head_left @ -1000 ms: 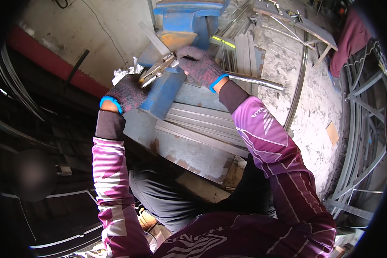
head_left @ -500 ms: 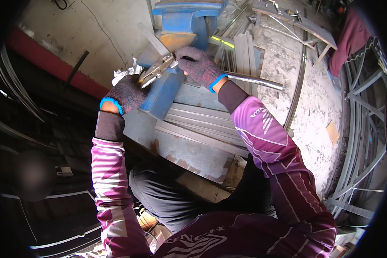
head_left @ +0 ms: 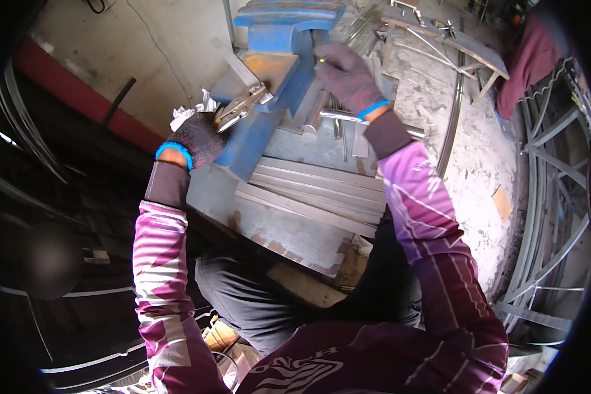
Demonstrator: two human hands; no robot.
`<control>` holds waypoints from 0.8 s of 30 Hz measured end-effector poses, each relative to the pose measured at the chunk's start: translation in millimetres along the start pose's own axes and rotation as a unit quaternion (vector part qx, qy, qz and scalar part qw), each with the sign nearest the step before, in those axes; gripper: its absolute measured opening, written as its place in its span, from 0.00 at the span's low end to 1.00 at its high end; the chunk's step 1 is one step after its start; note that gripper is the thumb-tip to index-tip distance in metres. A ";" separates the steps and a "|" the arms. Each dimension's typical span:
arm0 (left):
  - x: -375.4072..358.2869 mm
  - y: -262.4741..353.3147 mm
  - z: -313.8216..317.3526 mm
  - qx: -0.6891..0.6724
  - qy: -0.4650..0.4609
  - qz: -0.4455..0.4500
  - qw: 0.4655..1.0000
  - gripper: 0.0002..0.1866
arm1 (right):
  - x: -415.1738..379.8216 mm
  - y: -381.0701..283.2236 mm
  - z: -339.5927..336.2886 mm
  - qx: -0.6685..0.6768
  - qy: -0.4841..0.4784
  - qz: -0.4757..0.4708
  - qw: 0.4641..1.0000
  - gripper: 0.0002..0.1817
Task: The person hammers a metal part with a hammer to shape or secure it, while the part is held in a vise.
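Note:
My left hand (head_left: 200,139), in a dark glove with a blue cuff, is closed around the handles of metal locking pliers (head_left: 241,108). Their jaws are at a flat metal bar (head_left: 241,69) beside the blue steel stand (head_left: 246,141). My right hand (head_left: 349,73), gloved alike, is raised right of the blue vise (head_left: 269,36). Its fingers are curled together, with a small yellow-green spot showing at their tips; what they hold, if anything, is unclear. Below this hand lies a shiny metal rod (head_left: 340,115) with a thick piece at its left end.
Grey metal strips (head_left: 315,190) lie on a steel plate (head_left: 289,233) before my knees. A low wooden bench (head_left: 473,49) stands at the upper right. Metal frames and bars (head_left: 551,217) line the right side. White crumpled material (head_left: 184,117) is beside my left hand.
My right hand has moved up and right, away from the pliers, uncovering the thick piece at the rod's end. My left hand has stayed nearly still on the pliers.

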State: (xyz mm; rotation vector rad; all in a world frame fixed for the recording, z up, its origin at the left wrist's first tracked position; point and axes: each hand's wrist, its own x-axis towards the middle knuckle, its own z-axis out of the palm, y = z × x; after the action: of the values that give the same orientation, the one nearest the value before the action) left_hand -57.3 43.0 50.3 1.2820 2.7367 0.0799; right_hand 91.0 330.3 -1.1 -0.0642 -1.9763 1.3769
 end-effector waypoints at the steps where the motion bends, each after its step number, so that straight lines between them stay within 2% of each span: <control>1: -1.5 4.5 -2.1 0.029 0.007 -0.013 0.999 0.22 | -5.2 -8.4 -22.3 -0.080 0.006 -0.003 0.997 0.14; 2: -2.6 6.7 -2.0 0.056 0.014 -0.028 0.998 0.22 | -14.6 -0.3 -41.4 -0.223 -0.031 -0.004 0.974 0.15; 3: 1.3 0.4 6.8 0.107 0.042 -0.041 0.992 0.23 | -25.3 13.5 -57.4 -0.362 -0.069 -0.008 0.930 0.17; 5: -2.1 7.2 0.6 0.085 0.019 -0.043 0.995 0.23 | -54.1 42.2 -76.0 -0.511 -0.223 0.013 0.830 0.20; 6: -1.9 7.7 0.5 0.085 0.019 -0.046 0.995 0.22 | -70.2 48.1 -79.2 -0.512 -0.248 0.048 0.821 0.20; 8: -2.7 6.5 5.1 0.105 0.043 -0.040 0.993 0.21 | -79.1 50.2 -73.4 -0.525 -0.219 0.060 0.820 0.21; 10: -5.4 8.7 4.9 0.137 0.062 -0.031 0.988 0.21 | -76.1 46.3 -59.2 -0.569 -0.240 0.105 0.779 0.23; 11: -4.7 9.8 3.3 0.123 0.040 -0.048 0.990 0.20 | -72.4 45.5 -50.3 -0.581 -0.251 0.116 0.766 0.22; 14: -6.0 16.1 -5.9 0.101 0.024 -0.073 0.992 0.20 | -65.5 64.4 -33.2 -0.590 -0.219 0.143 0.764 0.18; 16: -9.9 22.7 -12.3 0.089 -0.001 -0.080 0.993 0.19 | -63.3 50.9 -29.1 -0.595 -0.218 0.141 0.760 0.17; 20: -10.8 24.5 -14.3 0.100 -0.018 -0.096 0.990 0.19 | -65.2 30.2 -41.4 -0.548 -0.216 0.175 0.789 0.15; 22: -9.9 23.2 -14.1 0.090 -0.016 -0.098 0.991 0.19 | -67.0 17.4 -52.5 -0.437 -0.171 0.220 0.855 0.16; 23: -9.2 21.8 -13.2 0.077 -0.023 -0.099 0.992 0.20 | -74.2 27.0 -60.1 -0.408 -0.129 0.172 0.888 0.16; 24: -11.2 23.6 -15.2 0.065 -0.031 -0.099 0.992 0.20 | -77.3 19.4 -61.7 -0.411 -0.137 0.173 0.885 0.16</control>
State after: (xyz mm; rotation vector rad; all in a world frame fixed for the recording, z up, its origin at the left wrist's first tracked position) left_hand -34.2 49.5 68.6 1.0127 2.8388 -0.1553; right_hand 177.2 355.4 -46.8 -0.6710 -2.7676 0.6552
